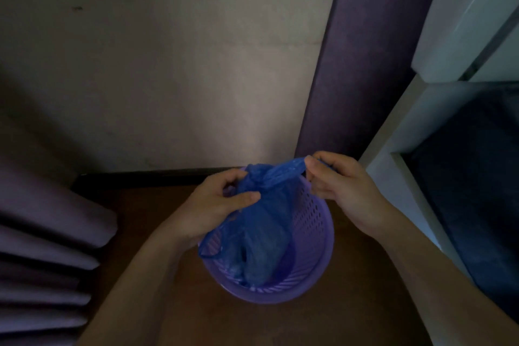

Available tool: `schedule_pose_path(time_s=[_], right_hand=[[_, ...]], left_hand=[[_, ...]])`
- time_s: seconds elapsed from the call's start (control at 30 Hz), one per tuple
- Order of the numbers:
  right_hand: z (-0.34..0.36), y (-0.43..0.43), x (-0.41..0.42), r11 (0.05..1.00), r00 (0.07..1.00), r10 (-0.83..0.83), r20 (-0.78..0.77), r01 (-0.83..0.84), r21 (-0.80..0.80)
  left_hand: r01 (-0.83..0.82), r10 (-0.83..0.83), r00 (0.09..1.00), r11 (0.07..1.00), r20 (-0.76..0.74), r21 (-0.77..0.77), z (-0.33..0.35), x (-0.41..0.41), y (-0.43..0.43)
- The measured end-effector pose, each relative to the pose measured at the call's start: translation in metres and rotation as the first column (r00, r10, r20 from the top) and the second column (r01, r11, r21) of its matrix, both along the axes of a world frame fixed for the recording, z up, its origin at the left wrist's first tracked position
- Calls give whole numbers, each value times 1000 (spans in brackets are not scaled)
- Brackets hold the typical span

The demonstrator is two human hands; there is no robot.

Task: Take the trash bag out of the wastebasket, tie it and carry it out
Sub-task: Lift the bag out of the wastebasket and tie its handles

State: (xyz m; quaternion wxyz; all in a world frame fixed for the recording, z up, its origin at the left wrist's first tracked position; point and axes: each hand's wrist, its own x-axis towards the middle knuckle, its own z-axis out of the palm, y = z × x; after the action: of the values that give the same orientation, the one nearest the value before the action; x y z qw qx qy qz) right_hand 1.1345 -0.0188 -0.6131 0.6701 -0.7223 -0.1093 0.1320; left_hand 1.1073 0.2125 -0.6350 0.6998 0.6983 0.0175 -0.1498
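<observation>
A blue plastic trash bag (pixel 264 236) hangs partly inside a purple perforated wastebasket (pixel 314 270) that stands on the brown floor. My left hand (pixel 222 202) pinches the bag's gathered top at its left side. One stretched blue strip of the bag runs up and to the right, and my right hand (pixel 337 177) grips its end above the basket's far rim. A twisted bunch of plastic sits between the two hands. The bag's lower part rests in the basket.
A beige wall (pixel 174 78) rises right behind the basket. Purple curtain folds (pixel 45 233) crowd the left side, and another purple curtain panel (pixel 362 64) hangs at the right. A white shelf unit (pixel 398 132) with a dark compartment stands close on the right.
</observation>
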Motion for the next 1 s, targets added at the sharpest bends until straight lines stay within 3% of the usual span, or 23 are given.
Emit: schedule_pose_path(time_s=[0.1, 0.27, 0.53, 0.6, 0.73, 0.9, 1.0], right_hand=[[-3, 0, 1, 993, 998, -55, -33, 52, -106], [-7, -1, 5, 988, 994, -98, -51, 92, -122], [-17, -17, 9, 970, 971, -236, -36, 234, -60], [-18, -20, 9, 966, 963, -258, -78, 254, -51], [-16, -20, 9, 957, 943, -263, -206, 281, 65], [-17, -19, 12, 942, 930, -304, -205, 326, 84], [-20, -20, 15, 928, 923, -335, -191, 358, 101]], left_hand=[[-24, 23, 999, 997, 26, 69, -5, 0, 0], [-59, 56, 998, 993, 28, 103, -9, 2, -3], [120, -112, 993, 951, -46, 284, -11, 4, 12], [126, -118, 992, 919, -46, 374, -13, 5, 15], [105, -143, 990, 753, 5, 649, -15, 6, 22], [21, -51, 998, 794, 33, 608, -13, 2, 29], [40, -10, 998, 829, -56, 558, -14, 0, 38]])
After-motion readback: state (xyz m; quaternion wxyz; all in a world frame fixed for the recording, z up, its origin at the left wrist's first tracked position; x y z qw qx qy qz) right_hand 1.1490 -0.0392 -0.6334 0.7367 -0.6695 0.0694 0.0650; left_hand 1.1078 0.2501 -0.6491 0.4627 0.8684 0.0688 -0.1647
